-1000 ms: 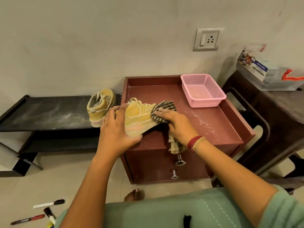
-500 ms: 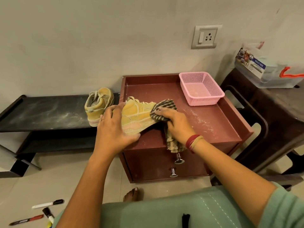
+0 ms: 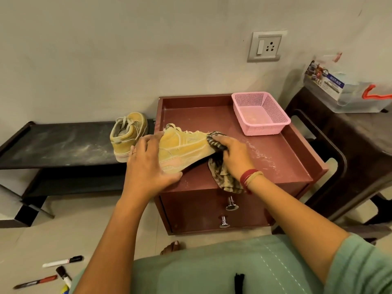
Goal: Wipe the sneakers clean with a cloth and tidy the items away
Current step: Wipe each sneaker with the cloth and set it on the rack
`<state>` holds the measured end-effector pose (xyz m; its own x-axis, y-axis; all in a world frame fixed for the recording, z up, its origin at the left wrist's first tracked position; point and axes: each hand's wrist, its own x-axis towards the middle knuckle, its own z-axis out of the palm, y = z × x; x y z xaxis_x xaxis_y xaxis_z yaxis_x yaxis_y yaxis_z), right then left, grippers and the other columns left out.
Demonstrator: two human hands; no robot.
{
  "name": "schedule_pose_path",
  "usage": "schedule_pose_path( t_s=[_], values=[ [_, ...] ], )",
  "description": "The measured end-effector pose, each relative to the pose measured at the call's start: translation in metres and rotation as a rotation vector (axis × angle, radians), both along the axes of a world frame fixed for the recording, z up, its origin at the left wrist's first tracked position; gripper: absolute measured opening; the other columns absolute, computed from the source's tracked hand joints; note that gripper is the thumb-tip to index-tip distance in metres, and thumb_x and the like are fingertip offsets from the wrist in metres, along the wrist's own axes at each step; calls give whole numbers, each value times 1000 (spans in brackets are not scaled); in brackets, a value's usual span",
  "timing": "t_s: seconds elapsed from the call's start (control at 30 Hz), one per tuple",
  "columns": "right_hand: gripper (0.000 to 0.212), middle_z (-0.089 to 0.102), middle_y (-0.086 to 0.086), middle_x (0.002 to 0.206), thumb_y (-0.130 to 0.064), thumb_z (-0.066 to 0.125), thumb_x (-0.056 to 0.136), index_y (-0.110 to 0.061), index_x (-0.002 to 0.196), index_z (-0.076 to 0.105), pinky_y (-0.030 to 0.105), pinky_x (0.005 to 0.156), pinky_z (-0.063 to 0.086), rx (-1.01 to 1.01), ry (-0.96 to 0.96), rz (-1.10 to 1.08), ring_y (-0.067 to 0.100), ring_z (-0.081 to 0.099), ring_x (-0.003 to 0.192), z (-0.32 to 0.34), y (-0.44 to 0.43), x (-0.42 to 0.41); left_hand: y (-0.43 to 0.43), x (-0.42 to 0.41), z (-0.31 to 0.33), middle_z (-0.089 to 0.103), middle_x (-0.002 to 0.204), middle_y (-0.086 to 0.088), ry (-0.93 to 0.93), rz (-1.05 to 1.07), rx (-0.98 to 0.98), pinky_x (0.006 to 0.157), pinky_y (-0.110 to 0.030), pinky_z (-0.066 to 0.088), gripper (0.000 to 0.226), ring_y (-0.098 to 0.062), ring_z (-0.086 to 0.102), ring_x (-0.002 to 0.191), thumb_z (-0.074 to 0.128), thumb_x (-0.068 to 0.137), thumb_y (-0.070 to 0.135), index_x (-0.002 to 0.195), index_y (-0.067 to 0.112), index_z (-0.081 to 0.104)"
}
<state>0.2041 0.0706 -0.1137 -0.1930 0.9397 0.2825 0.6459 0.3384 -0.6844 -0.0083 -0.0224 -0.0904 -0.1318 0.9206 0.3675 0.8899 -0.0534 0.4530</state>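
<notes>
A yellow sneaker (image 3: 186,148) lies on its side on the dusty top of a dark red cabinet (image 3: 282,158). My left hand (image 3: 148,164) grips its heel end, thumb under the sole. My right hand (image 3: 233,154) holds a striped brown cloth (image 3: 222,177) against the sneaker's toe; the cloth's loose end hangs over the cabinet's front edge. The second yellow sneaker (image 3: 128,136) stands upright on a black low shelf (image 3: 53,145) to the left of the cabinet.
A pink mesh basket (image 3: 262,115) sits at the cabinet's back right. A dark stool (image 3: 347,145) with a clear plastic box (image 3: 347,90) stands to the right. Marker pens (image 3: 61,262) lie on the floor at lower left. Two metal knobs (image 3: 231,203) stick out of the cabinet front.
My right hand with the cloth has slid a little along the sneaker's toe end. My left hand keeps its hold on the heel. The view shifted slightly.
</notes>
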Motion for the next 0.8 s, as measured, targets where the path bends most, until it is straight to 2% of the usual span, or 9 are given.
schedule_pose_path(
  t_s=[0.13,0.27,0.43,0.53,0.6,0.67,0.73,0.8],
  values=[
    [62,54,1,134,13,42,76,-21,125,59,26,111,30,88,-98,272,14,47,125,8,-12,-12,-1,-2,0,41,130,-4,14,-14,1,96,-47,43,103,-26,42,120,78,52,49,141,25,32],
    [55,59,6,128,11,41,79,-17,123,60,21,105,30,32,-53,15,22,51,122,6,6,-3,-2,2,1,43,127,-4,91,-53,45,98,-52,41,100,-29,43,121,81,53,44,139,22,35],
    [61,59,2,128,15,42,75,-17,123,60,23,108,31,95,-57,288,11,49,120,13,-17,-17,-4,2,1,44,126,-4,134,-68,56,97,-58,40,97,-32,42,123,79,53,41,138,21,36],
    [56,59,5,127,10,41,80,-18,124,59,31,108,36,51,-35,84,22,52,120,6,0,-9,-5,5,3,44,127,-4,178,-94,52,105,-59,33,98,-34,38,130,80,53,39,139,20,36],
    [53,60,7,127,9,41,83,-17,125,59,28,106,36,16,-24,7,23,53,119,7,-1,-12,-6,7,2,45,129,-6,199,-97,58,110,-57,26,98,-35,34,134,81,54,37,139,20,36],
    [54,60,5,126,13,42,81,-15,124,59,19,105,32,15,46,132,15,52,119,16,-17,-23,-7,7,1,45,128,-7,195,-83,62,109,-57,27,97,-35,34,133,81,54,38,139,20,37],
    [58,60,2,126,15,43,78,-16,124,60,16,105,31,24,96,295,8,49,118,21,-31,-31,-7,4,1,46,126,-8,196,-73,71,105,-59,32,97,-34,37,129,81,53,38,138,19,38],
    [58,60,4,127,15,43,75,-15,123,61,18,106,30,85,47,250,12,50,119,16,-22,-27,-8,4,1,46,126,-8,213,-76,69,106,-59,30,97,-34,35,131,82,53,37,138,19,39]
  ],
)
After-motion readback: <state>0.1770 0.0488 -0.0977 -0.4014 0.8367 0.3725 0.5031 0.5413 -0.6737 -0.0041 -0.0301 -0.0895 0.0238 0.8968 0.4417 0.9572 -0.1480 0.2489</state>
